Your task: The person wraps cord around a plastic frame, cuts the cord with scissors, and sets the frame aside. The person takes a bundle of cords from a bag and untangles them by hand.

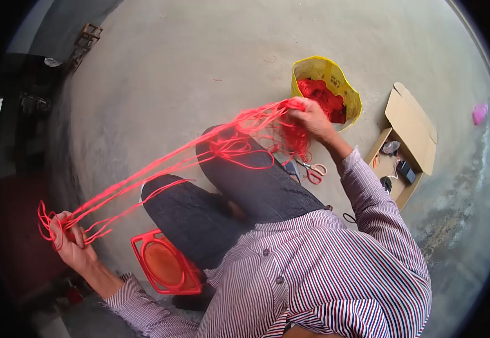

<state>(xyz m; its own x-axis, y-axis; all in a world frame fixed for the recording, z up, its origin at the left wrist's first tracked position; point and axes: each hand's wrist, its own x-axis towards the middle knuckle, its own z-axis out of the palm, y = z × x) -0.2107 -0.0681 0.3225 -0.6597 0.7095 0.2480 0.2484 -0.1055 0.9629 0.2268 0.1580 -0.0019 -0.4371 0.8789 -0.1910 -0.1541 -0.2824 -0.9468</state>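
Observation:
A bundle of red cord [166, 147] stretches across my lap between both hands. At the far left my left hand [71, 242] is closed round one end, with loops and loose ends sticking out past the fingers. My right hand [310, 117] grips the other end in a fist, close to the yellow bag's near rim. From that fist a tangle of cord hangs down beside my knee. A knotted clump of loops lies over my thigh in the middle of the span.
A yellow bag [343, 84] holding more red cord stands on the floor ahead. Red-handled scissors [314, 173] lie near my foot. To the right is an open cardboard box [411, 191] with a black device. A red plastic stool [138, 248] sits at my left. A pink bag [479, 114] lies far right.

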